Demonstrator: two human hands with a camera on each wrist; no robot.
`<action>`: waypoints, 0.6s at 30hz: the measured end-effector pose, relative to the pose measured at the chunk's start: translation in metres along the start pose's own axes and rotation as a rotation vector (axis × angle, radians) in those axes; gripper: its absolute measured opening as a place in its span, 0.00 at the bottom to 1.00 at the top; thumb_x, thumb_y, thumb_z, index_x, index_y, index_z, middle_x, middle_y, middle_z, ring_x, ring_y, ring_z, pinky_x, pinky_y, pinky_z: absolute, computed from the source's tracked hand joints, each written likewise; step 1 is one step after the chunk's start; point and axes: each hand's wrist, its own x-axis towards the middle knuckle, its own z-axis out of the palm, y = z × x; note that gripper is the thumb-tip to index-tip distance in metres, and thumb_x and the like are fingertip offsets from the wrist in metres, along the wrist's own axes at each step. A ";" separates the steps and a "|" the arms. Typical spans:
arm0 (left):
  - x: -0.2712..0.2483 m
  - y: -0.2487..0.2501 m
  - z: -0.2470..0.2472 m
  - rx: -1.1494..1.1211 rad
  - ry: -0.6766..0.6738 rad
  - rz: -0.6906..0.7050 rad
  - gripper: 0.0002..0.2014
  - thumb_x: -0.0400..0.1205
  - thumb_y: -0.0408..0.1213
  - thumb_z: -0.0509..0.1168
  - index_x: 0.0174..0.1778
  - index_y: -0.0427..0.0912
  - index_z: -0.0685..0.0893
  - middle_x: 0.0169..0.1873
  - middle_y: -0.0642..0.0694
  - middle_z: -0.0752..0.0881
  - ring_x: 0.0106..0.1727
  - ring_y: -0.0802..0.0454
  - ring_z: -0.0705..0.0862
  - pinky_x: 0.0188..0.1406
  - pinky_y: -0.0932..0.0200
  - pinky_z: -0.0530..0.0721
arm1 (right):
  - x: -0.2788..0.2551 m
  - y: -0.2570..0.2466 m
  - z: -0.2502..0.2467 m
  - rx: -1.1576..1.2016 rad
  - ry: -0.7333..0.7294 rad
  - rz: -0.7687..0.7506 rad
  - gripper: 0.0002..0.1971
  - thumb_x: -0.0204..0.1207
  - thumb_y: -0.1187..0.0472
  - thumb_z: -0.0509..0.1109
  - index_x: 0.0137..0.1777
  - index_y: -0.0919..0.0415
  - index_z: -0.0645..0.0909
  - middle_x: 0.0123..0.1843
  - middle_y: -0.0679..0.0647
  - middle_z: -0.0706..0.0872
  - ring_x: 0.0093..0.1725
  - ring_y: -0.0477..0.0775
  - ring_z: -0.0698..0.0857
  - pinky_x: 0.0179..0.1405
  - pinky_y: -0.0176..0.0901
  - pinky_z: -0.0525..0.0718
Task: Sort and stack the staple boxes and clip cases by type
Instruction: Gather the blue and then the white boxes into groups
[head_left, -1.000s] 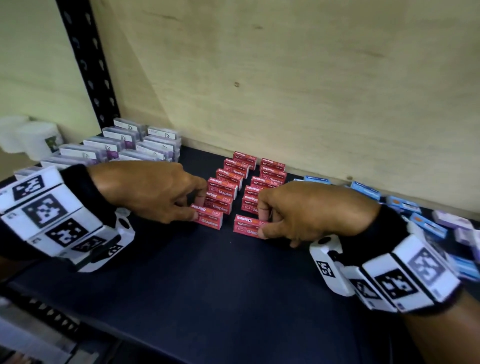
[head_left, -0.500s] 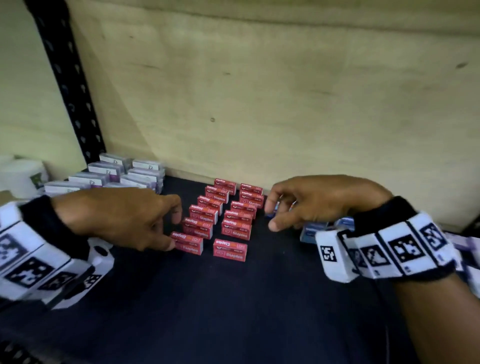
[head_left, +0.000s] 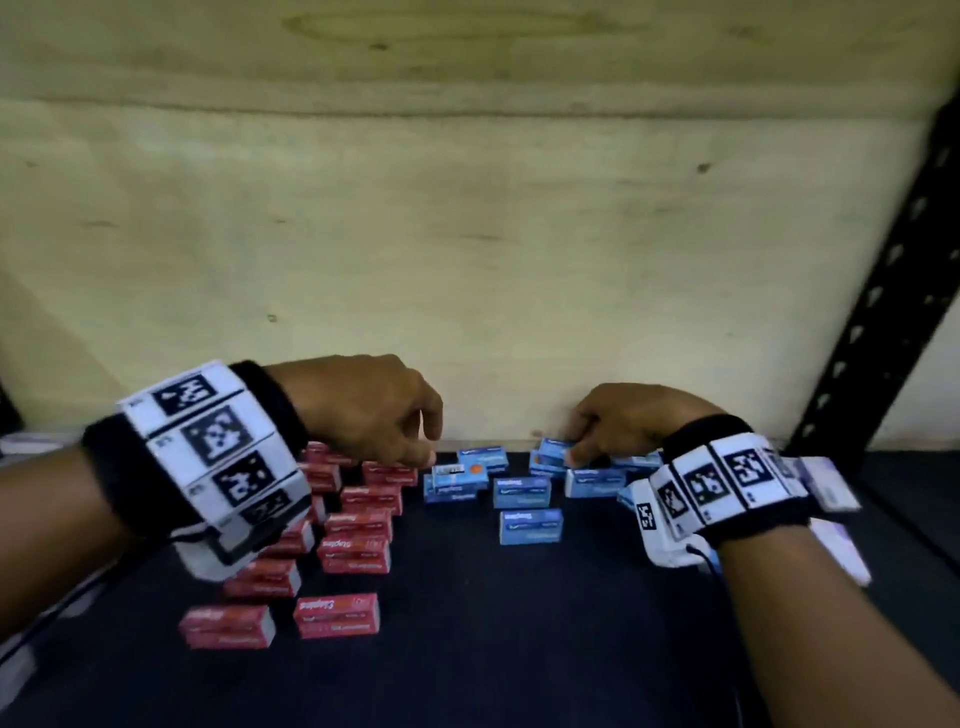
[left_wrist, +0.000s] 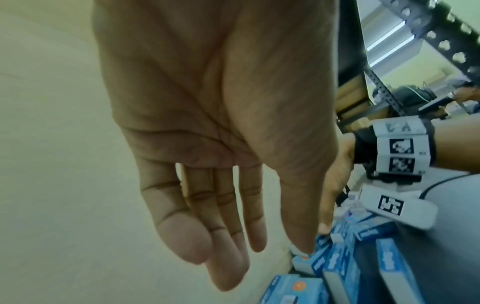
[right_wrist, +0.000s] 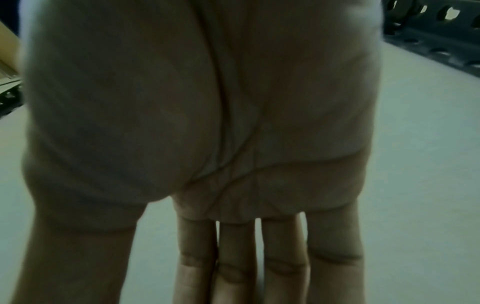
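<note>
Red staple boxes (head_left: 358, 525) lie in two stacked columns on the dark shelf, left of centre, with two more at the front (head_left: 336, 616). Blue staple boxes (head_left: 531, 526) lie scattered near the back wall. My left hand (head_left: 428, 449) hovers over the gap between red and blue boxes, fingers relaxed and holding nothing. In the left wrist view its thumb (left_wrist: 298, 226) ends at a blue box with an orange dot (left_wrist: 303, 261). My right hand (head_left: 574, 447) pinches one end of a tilted blue box (head_left: 550, 449). The right wrist view shows only its palm and fingers (right_wrist: 239, 257); the box is out of frame.
A plywood wall (head_left: 467, 260) closes the back of the shelf. A black perforated upright (head_left: 883, 291) stands at the right. Pale lilac cases (head_left: 831, 483) lie behind my right wrist. The dark shelf surface (head_left: 519, 665) stretches toward me.
Both hands have left the red boxes and moved right to the blue ones. The right hand has taken hold of a blue box; the left hand has lifted and opened.
</note>
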 end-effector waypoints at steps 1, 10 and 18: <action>0.011 0.003 0.000 0.015 -0.036 0.005 0.19 0.81 0.58 0.66 0.65 0.56 0.81 0.54 0.60 0.87 0.43 0.63 0.82 0.45 0.62 0.78 | 0.002 0.001 0.001 0.003 0.002 0.004 0.12 0.75 0.49 0.78 0.53 0.55 0.90 0.46 0.49 0.93 0.48 0.51 0.89 0.59 0.51 0.85; 0.066 0.023 0.016 0.111 -0.238 0.005 0.27 0.74 0.58 0.75 0.64 0.46 0.81 0.51 0.52 0.84 0.48 0.51 0.83 0.43 0.59 0.80 | 0.016 0.001 0.005 -0.050 -0.007 0.022 0.17 0.71 0.49 0.80 0.55 0.58 0.90 0.50 0.51 0.91 0.52 0.56 0.89 0.60 0.55 0.86; 0.074 0.031 0.020 0.175 -0.193 0.013 0.21 0.74 0.52 0.76 0.54 0.40 0.86 0.49 0.43 0.88 0.41 0.48 0.81 0.34 0.60 0.75 | 0.021 -0.003 0.008 -0.110 -0.017 0.010 0.19 0.72 0.51 0.80 0.59 0.60 0.89 0.54 0.53 0.91 0.53 0.57 0.88 0.60 0.54 0.86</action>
